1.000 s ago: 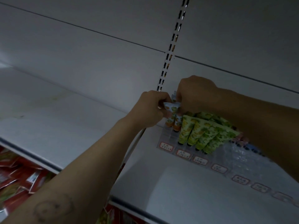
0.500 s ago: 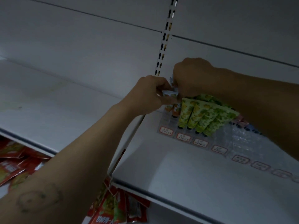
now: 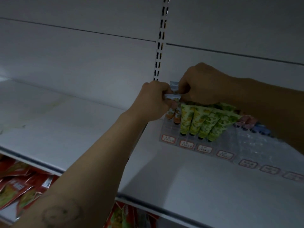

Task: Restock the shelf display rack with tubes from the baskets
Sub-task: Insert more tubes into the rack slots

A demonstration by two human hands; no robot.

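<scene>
Near edge of the shelf (image 3: 181, 186) is bare. Further in, the clear display rack (image 3: 169, 129) sits against the back panel with green tubes (image 3: 195, 120) seated caps-down, tops leaning back. At the rack's left end, left hand (image 3: 153, 99) has its fingers (image 3: 165, 94) closed on the crimp of an orange-print tube (image 3: 172, 111), long axis near vertical, cap toward the slot below. Right hand (image 3: 202, 84) is just beside it, fingers curled on the same crimp ends; exact grip hidden. My read: push straight down to seat.

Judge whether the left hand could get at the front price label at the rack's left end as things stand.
Probably yes: the left hand is just above that label, nothing covers it, but its fingers pinch an orange tube.
</scene>
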